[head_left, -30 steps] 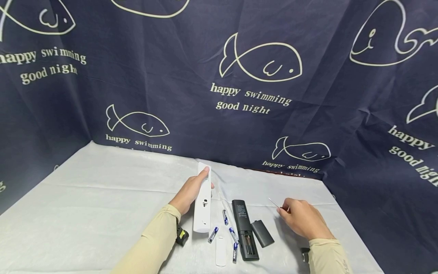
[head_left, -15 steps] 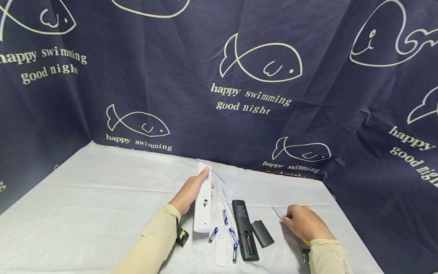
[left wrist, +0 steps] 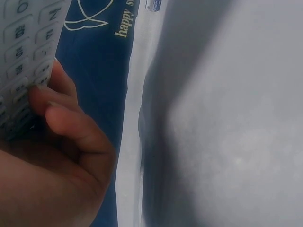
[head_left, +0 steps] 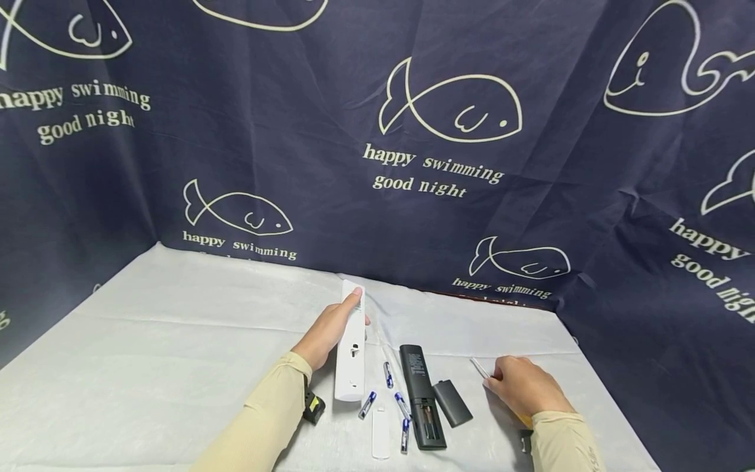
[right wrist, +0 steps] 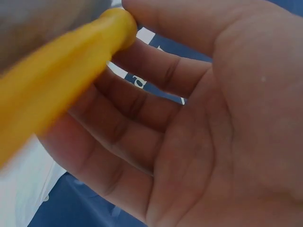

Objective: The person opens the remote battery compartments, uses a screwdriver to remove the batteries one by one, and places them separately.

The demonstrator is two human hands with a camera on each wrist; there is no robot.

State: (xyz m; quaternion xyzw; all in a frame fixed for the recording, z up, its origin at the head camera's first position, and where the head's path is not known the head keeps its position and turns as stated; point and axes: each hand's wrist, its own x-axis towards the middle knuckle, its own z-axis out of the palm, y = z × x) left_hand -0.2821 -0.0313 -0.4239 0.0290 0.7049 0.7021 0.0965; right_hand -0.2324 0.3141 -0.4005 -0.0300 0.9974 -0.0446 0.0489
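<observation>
My left hand [head_left: 330,331] grips a white remote control [head_left: 350,367] by its far end, thumb along the back face. That back has a small dark opening. In the left wrist view, the remote's button side [left wrist: 23,52] shows with my curled fingers at its edge. My right hand [head_left: 525,383] pinches a screwdriver whose thin metal shaft [head_left: 479,367] points up and left. Its yellow handle [right wrist: 66,71] runs past the palm in the right wrist view, with thumb and fingertips at one end. A white battery cover [head_left: 380,434] lies on the table below the white remote.
A black remote [head_left: 417,373] lies with its battery compartment uncovered. Its black cover [head_left: 452,402] is just to the right. Several blue-and-silver batteries [head_left: 367,404] lie scattered between the two remotes. A dark printed curtain [head_left: 324,196] stands behind the white-covered table [head_left: 147,367].
My right hand has shifted slightly down and to the right, and the screwdriver has turned in its grip, with yellow now showing by the wrist. The left hand and white remote stay nearly still.
</observation>
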